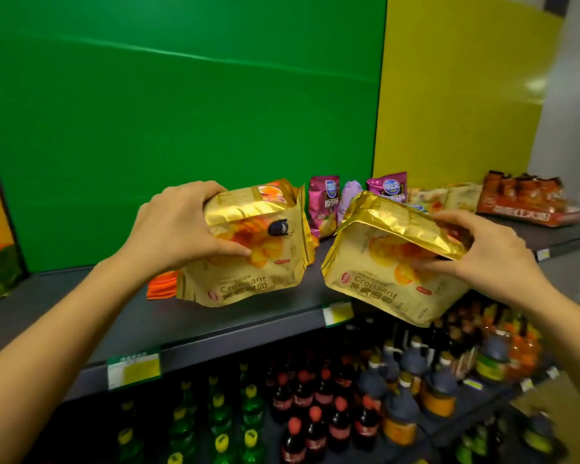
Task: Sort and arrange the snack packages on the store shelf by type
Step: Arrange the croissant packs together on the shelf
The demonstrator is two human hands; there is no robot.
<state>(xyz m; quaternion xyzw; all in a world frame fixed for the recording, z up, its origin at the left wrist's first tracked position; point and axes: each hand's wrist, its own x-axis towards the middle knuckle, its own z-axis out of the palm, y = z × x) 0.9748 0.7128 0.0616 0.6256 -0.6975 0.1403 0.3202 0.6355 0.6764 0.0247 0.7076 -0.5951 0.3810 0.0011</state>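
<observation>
My left hand (178,226) grips the top of a gold croissant bag (248,262) held just above the grey shelf (81,316). A second gold croissant bag (382,272) hangs tilted in my right hand (482,249), out over the shelf's front edge. Behind the left bag lies a flat orange packet (161,286). Two purple chip bags (323,205) (387,187) stand at the back of the shelf with a pale lilac pack (350,192) between them. Pale cream bags (449,197) and a red-orange multipack (523,200) lie further right.
A green back panel (181,112) and a yellow one (459,95) rise behind the shelf. Price tags (134,370) (337,313) hang on the front rail. On the lower shelf stand green bottles (221,413), red-capped dark bottles (315,406) and dark jugs (416,380).
</observation>
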